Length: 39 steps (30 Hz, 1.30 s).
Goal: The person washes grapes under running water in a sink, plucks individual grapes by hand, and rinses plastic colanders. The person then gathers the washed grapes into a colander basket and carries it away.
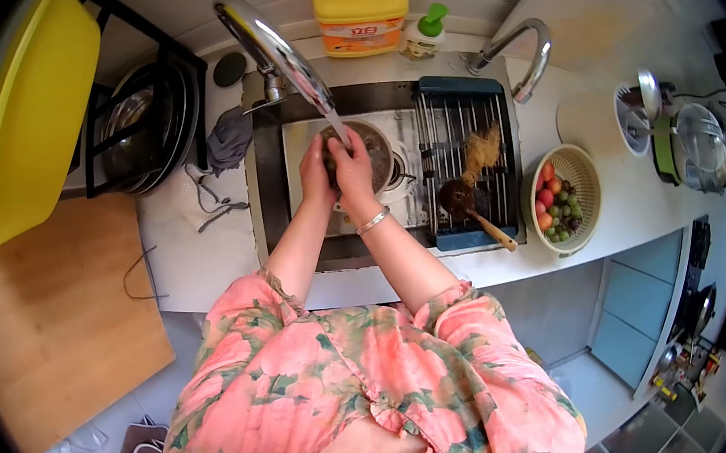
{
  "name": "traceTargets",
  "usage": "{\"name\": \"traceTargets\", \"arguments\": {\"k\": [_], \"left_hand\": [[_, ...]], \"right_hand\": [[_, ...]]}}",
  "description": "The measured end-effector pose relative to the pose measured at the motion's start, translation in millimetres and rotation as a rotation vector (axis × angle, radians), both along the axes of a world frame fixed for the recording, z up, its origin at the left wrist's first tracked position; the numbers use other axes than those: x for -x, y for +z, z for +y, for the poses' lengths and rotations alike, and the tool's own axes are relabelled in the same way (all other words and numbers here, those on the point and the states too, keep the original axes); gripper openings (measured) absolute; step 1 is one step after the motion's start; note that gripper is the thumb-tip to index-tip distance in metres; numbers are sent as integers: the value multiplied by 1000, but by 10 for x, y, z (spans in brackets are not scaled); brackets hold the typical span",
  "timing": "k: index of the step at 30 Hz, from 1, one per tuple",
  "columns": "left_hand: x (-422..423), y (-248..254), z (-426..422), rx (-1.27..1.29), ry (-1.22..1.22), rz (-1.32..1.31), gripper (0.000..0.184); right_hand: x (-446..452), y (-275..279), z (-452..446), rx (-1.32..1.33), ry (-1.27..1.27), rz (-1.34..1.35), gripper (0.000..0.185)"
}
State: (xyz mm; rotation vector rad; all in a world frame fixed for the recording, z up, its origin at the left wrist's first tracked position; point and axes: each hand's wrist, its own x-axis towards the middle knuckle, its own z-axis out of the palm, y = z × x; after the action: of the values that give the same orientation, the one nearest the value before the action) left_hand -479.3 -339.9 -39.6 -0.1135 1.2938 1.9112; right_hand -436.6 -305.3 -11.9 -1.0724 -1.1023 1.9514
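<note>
Dark-green item (329, 159), partly hidden, is held between half-closed hands (353, 171) beneath the running faucet (290, 58), above a round bowl (379, 151).

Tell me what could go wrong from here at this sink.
The dark item between the left hand and right hand is under running water, so it may be slick and could slip into the bowl below. The wooden-handled utensil juts past the rack's front edge; a sleeve might knock it. The fruit basket sits near the counter's front edge and could get nudged off.
</note>
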Motion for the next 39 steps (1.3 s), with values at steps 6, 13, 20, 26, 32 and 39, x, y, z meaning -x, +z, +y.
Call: {"name": "traceTargets", "arguments": {"k": [6,13,20,26,32,39], "left_hand": [[-54,83,86,29,7,318,27],[-164,793,5,436,-515,715,43],[266,211,-450,346,-463,170,47],[463,-406,-921,518,-325,215,30],[413,-820,-904,721,-424,841,26],[209,-527,-457,980,-652,1137,33]], "right_hand": [[-35,15,83,81,-71,95,32],[-440,-168,275,909,47,400,26],[-1376,306,536,889,148,646,31],[-2794,931,1495,260,-218,341,34],[-3832,429,2636,-590,-271,-734,34],[-3415,717,2650,-892,69,-1391,47]]}}
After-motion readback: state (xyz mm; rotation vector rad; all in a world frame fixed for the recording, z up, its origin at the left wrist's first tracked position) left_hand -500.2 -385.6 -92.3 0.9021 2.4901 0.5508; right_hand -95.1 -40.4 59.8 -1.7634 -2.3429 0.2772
